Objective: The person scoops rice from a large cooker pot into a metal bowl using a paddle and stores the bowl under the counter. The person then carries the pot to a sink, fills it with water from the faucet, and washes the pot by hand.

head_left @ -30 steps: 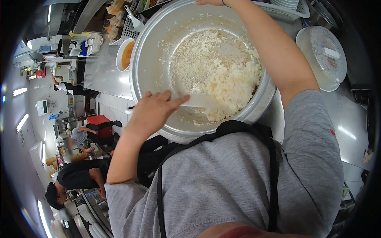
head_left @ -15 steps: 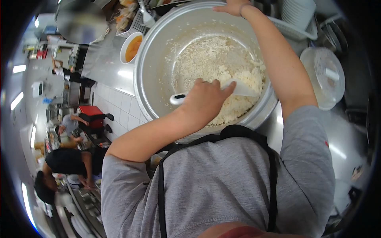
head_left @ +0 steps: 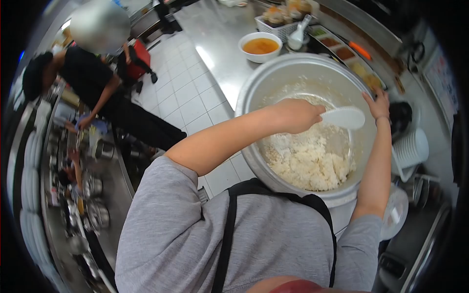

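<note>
Closed round the handle of one white rice paddle [head_left: 344, 117], the left hand [head_left: 305, 116] has a narrow grip, with the blade pointing right above the inside of a big metal pot [head_left: 286, 68]. At far left, a co-worker in black [head_left: 88, 68] leans over a worktop; parts of other people show beyond, too blurred to count. One red box [head_left: 140, 58] sits past the tiled floor [head_left: 195, 95]. Right of that, on the steel counter [head_left: 210, 39], one white bowl [head_left: 260, 57] of orange liquid sits just beside the pot on its far left. Then comes one white basket [head_left: 282, 31] of small packed items, their number unclear, and one white spoon [head_left: 297, 35] standing near the pot's far side.

Cooked rice [head_left: 312, 168] lies in one loose, broken-up mound on the near side of the pot floor. Judging by that, much of it is gathered together, while a thin scatter of grains clings to the floor and the far wall, not part of the mound. The blade shows little or no rice.

Beyond the rim is one condiment tray [head_left: 342, 46] with green, red and yellow fillings; the compartments can't all be counted. The right hand [head_left: 378, 105] rests on the pot's right rim, fingers spread fairly wide, holding no tool. Furthest right are one stack of white bowls [head_left: 410, 149], too tight to count, and at least one translucent lid [head_left: 394, 212], nearer and partly behind the right forearm
</note>
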Demonstrator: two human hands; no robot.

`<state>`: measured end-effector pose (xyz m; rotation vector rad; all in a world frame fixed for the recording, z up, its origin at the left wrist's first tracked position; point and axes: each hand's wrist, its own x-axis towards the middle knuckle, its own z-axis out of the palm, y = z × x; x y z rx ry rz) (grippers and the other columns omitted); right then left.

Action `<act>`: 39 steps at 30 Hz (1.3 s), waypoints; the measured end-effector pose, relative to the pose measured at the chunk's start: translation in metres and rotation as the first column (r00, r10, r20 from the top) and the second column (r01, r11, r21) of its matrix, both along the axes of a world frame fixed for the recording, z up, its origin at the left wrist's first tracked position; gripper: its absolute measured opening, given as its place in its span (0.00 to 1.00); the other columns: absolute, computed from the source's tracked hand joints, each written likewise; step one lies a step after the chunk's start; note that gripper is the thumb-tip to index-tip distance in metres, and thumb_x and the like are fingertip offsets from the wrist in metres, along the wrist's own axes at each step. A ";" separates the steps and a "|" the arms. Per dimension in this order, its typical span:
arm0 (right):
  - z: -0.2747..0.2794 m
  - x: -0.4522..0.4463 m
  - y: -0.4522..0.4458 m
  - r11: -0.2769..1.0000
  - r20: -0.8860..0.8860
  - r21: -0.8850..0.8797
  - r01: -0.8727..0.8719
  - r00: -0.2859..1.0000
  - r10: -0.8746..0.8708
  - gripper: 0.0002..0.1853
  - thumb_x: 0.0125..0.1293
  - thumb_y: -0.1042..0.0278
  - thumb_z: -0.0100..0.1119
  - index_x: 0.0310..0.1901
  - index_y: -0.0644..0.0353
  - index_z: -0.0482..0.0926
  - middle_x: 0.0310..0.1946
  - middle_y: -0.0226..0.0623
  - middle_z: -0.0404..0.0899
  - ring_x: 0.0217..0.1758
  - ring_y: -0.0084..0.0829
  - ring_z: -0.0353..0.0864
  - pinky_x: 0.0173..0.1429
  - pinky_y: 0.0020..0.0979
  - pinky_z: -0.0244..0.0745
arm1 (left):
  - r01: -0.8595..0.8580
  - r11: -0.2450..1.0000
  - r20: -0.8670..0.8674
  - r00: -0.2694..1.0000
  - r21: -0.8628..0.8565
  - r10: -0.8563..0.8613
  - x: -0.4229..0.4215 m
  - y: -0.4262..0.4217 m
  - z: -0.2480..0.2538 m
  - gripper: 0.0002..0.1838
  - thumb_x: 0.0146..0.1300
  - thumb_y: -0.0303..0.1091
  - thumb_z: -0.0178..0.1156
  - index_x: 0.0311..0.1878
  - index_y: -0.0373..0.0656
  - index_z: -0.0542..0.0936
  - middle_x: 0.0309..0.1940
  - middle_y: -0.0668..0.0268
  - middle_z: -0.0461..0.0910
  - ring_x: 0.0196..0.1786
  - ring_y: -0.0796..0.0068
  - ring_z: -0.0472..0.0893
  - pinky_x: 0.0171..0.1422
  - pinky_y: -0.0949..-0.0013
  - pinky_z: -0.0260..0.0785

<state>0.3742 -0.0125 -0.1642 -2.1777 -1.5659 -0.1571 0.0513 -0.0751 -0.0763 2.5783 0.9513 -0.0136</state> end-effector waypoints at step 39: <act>-0.041 -0.163 0.002 0.403 -0.653 -0.071 -0.912 0.348 0.673 0.13 0.62 0.67 0.49 0.46 0.63 0.69 0.28 0.28 0.70 0.27 0.17 0.67 0.30 0.18 0.65 | 0.028 -0.916 -0.104 -0.992 0.400 -0.076 -0.306 -0.725 -0.110 0.28 0.51 0.43 0.59 0.55 0.46 0.66 0.57 0.53 0.62 0.54 0.52 0.68 0.57 0.57 0.62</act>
